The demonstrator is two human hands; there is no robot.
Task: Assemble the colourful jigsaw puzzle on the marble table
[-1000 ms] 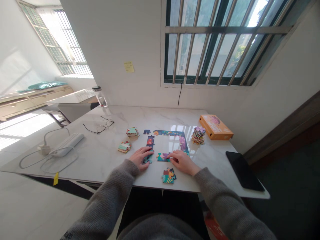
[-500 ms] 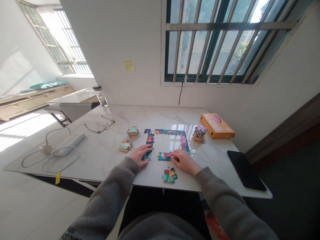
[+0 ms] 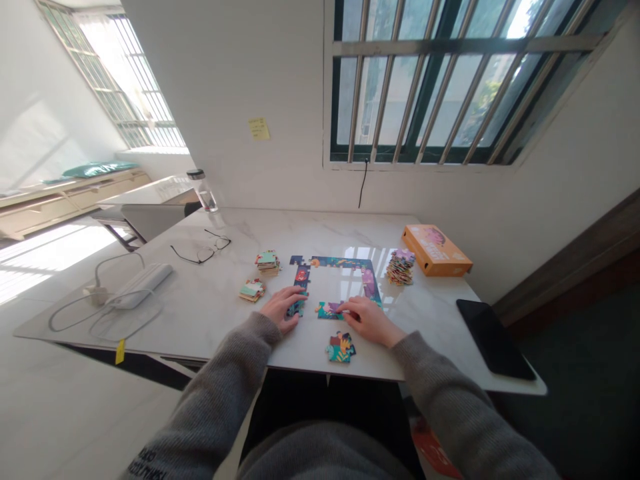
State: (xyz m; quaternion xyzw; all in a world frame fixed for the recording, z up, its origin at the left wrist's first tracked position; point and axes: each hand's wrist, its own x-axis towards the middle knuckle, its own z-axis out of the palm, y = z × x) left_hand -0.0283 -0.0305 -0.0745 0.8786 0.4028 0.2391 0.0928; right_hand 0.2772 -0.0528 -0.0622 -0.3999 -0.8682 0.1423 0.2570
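Observation:
A partly joined jigsaw border point(image 3: 345, 263) lies on the table, a dark blue strip at the top and purple pieces at the right. My left hand point(image 3: 281, 311) rests at its left side, fingers apart over the lower left pieces point(image 3: 301, 275). At the bottom edge, my right hand point(image 3: 369, 321) has its index finger and thumb closed on a teal and purple puzzle piece point(image 3: 327, 310); the fingers hide its right end. A few loose puzzle pieces point(image 3: 341, 348) lie overlapping between my hands, nearer the table's front edge.
Puzzle stacks stand on both sides: two at left, the taller stack point(image 3: 267, 263) behind, and a high pile point(image 3: 401, 267) at right. An orange box point(image 3: 436, 251), a black phone point(image 3: 494, 340), eyeglasses point(image 3: 204, 251), a bottle point(image 3: 203, 191) and a corded power strip point(image 3: 140, 287) are also on the table.
The whole view shifts slightly with my head. Both hands stay at the same places on the puzzle, and no piece has visibly moved.

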